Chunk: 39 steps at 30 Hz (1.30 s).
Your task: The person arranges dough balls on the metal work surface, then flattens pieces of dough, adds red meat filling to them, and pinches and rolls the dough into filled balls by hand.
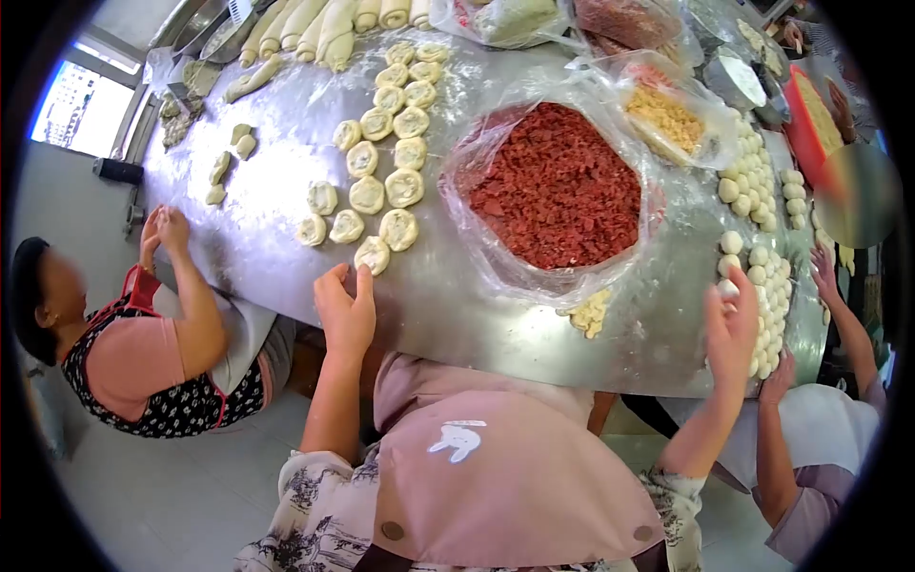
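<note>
My left hand [345, 313] is at the front edge of the metal table, thumb and fingers apart, holding nothing. Just beyond its fingertips lies the nearest round dough piece [372, 255], at the end of rows of similar pale, flattened rounds. On the right side, the fingers of my right hand [732, 329] close around a small white dough ball [727, 289]. Beside that hand, many more white dough balls [770, 296] sit in a tight group. Between my hands stands an open clear plastic bag [457, 195] full of red minced filling [558, 186].
A bag of yellow crumbly filling [667, 119] adjoins the red one. Dough scraps [589, 313] lie at its front. Rolled dough lengths [335, 33] line the back. One person [157, 334] works at left; another's arm [777, 429] reaches in at right, close to my right hand.
</note>
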Tool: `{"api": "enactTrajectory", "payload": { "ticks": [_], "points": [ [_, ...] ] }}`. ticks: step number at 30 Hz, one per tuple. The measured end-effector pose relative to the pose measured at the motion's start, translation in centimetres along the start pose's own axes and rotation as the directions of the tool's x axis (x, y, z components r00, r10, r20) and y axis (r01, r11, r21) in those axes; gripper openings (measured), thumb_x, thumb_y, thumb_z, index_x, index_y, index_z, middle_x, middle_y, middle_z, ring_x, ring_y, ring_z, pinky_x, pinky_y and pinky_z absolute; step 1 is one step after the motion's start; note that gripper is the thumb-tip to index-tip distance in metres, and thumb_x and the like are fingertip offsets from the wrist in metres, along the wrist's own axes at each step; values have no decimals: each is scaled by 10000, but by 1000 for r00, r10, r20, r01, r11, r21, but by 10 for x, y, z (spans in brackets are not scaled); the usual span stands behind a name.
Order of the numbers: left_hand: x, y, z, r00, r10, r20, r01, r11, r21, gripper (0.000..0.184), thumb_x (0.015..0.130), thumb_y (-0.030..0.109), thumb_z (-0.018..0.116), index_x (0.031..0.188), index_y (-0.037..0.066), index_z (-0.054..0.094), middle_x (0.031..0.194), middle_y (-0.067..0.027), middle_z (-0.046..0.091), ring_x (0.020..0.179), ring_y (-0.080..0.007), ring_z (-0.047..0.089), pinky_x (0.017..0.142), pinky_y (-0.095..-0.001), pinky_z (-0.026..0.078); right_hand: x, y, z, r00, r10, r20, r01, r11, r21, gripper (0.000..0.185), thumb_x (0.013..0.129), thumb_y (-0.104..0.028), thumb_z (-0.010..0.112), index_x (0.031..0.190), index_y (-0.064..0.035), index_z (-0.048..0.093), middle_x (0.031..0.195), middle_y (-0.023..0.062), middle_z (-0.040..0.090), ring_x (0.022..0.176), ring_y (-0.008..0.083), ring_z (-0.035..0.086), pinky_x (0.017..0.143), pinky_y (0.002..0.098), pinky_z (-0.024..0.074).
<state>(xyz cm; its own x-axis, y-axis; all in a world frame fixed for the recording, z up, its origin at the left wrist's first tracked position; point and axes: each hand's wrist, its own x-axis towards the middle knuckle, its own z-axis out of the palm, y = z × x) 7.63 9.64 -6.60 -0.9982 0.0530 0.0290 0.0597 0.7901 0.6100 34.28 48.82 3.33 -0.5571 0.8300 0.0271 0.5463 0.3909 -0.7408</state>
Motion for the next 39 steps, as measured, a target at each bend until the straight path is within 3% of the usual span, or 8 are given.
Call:
{"api": "enactTrajectory", "payload": {
  "ticks": [7, 11, 13, 15, 21, 25, 32, 39],
  "points": [
    [16, 17, 14, 995, -4, 102, 21, 986, -167, 343, 808, 231, 781, 886, 12, 529, 848, -121, 587, 755, -265, 569, 707, -362, 464, 56, -131, 99, 702, -660, 268, 694, 718, -48, 415, 851, -247, 713, 1173, -6, 608, 1168, 176, 618, 1075, 346, 597, 905, 421, 491],
    [4, 3, 24, 986, 166, -1, -165, 974, -158, 298, 798, 145, 774, 876, 37, 507, 778, -92, 559, 707, -209, 551, 665, -355, 462, 85, -129, 153, 781, -411, 471, 603, 693, -395, 451, 859, -345, 692, 1128, -4, 572, 1164, 200, 585, 1128, 371, 543, 950, 438, 478],
    [3, -2, 21, 992, 4, 124, 62, 848, -526, 317, 824, 37, 721, 1051, 44, 499, 926, -53, 588, 840, -136, 569, 750, -278, 480, 79, -124, 167, 823, -355, 444, 557, 657, -507, 427, 876, -326, 666, 1142, -6, 571, 1180, 215, 571, 1128, 375, 534, 952, 452, 471],
    [5, 4, 7, 916, -107, 387, 389, 479, -787, 456, 871, -18, 620, 1303, 5, 474, 1108, -72, 564, 939, -167, 596, 850, -284, 506, 73, -126, 169, 841, -331, 429, 526, 688, -500, 323, 884, -238, 623, 1113, -12, 598, 1160, 204, 578, 1095, 358, 554, 922, 447, 484],
    [21, 90, -31, 784, 236, 574, 586, 24, -810, 399, 965, 75, 549, 1338, -38, 462, 1123, -110, 593, 964, -194, 617, 813, -301, 529, 74, -130, 149, 836, -313, 450, 513, 737, -441, 210, 857, -138, 595, 1027, -24, 646, 1091, 163, 605, 1041, 333, 580, 872, 429, 504],
    [18, 147, -15, 709, 355, 610, 634, 59, -771, 327, 1000, 204, 556, 1245, -8, 510, 1079, -112, 601, 894, -192, 624, 766, -279, 533, 67, -133, 147, 848, -290, 444, 489, 750, -445, 209, 850, -104, 574, 1014, -37, 684, 1077, 165, 633, 1032, 333, 605, 879, 407, 519],
    [14, 206, 17, 561, 427, 709, 745, 114, -658, 243, 1005, 146, 543, 1208, 16, 512, 1038, -96, 609, 874, -178, 620, 700, -243, 547, 82, -129, 138, 782, -252, 570, 531, 747, -399, 158, 804, -71, 593, 854, -16, 733, 916, 208, 704, 888, 359, 700, 764, 410, 578],
    [10, 213, 28, 553, 382, 740, 782, 68, -620, 240, 993, 81, 535, 1223, 14, 534, 1091, -124, 614, 916, -199, 635, 760, -273, 566, 85, -122, 145, 718, -337, 609, 609, 729, -314, 132, 739, -109, 673, 841, -25, 683, 857, 191, 683, 874, 365, 674, 758, 444, 552]
  ]
}}
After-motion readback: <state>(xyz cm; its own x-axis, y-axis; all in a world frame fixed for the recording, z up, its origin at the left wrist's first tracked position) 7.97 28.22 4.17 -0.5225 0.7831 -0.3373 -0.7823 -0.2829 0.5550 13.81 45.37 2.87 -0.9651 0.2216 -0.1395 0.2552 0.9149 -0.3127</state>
